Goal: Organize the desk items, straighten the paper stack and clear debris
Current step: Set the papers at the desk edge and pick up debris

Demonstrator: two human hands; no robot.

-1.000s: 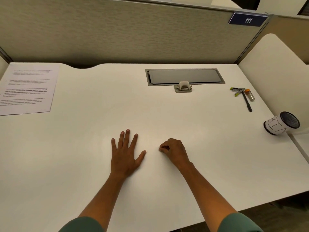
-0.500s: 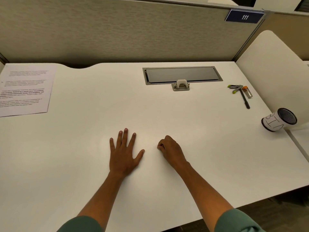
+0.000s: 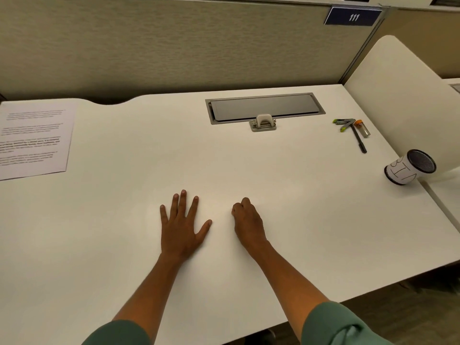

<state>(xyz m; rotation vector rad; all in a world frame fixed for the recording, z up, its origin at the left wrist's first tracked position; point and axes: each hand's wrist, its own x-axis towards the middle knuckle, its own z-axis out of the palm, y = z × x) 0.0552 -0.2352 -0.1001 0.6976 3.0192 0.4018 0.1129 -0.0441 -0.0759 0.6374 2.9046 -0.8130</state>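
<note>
Paper stack [image 3: 33,139] sits far left on the desk [image 3: 249,170], thin and floppy, so best squared by its edges. Left hand [image 3: 183,226] lies flat, fingers spread; right hand [image 3: 249,221] is curled, apparently holding nothing.

Left hand [image 3: 180,227] flat on the desk [image 3: 249,165]; right hand [image 3: 249,221] curled beside it; paper stack [image 3: 32,140] far left.
</note>
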